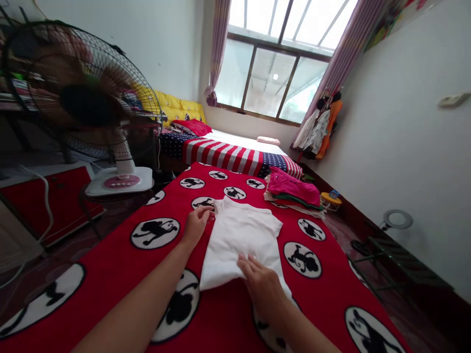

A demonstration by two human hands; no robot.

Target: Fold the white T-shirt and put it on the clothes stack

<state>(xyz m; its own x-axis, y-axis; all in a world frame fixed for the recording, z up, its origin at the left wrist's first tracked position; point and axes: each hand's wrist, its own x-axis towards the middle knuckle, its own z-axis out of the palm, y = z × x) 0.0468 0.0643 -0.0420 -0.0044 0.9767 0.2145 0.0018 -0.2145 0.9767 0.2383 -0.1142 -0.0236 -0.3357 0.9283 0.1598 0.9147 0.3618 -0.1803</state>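
Note:
A white T-shirt point(245, 238) lies on a red blanket point(121, 294) patterned with black monkey figures in white circles. Its collar end points away from me, and its near edge is uneven and partly turned over. My left hand point(196, 224) is beside the shirt's left sleeve, fingers loosely bent with a small gap to the thumb; no cloth shows between them. Flat on the lower part of the shirt rests my right hand point(263, 282), its fingers stretched out and touching the fabric.
Folded clothes point(294, 189), pink on top, are stacked at the blanket's far right. A running fan point(88, 105) stands on a stool at the left. Beyond is a bed with a flag-patterned cover point(224, 153). A ring light point(398, 219) and dark rack point(408, 264) are on the right.

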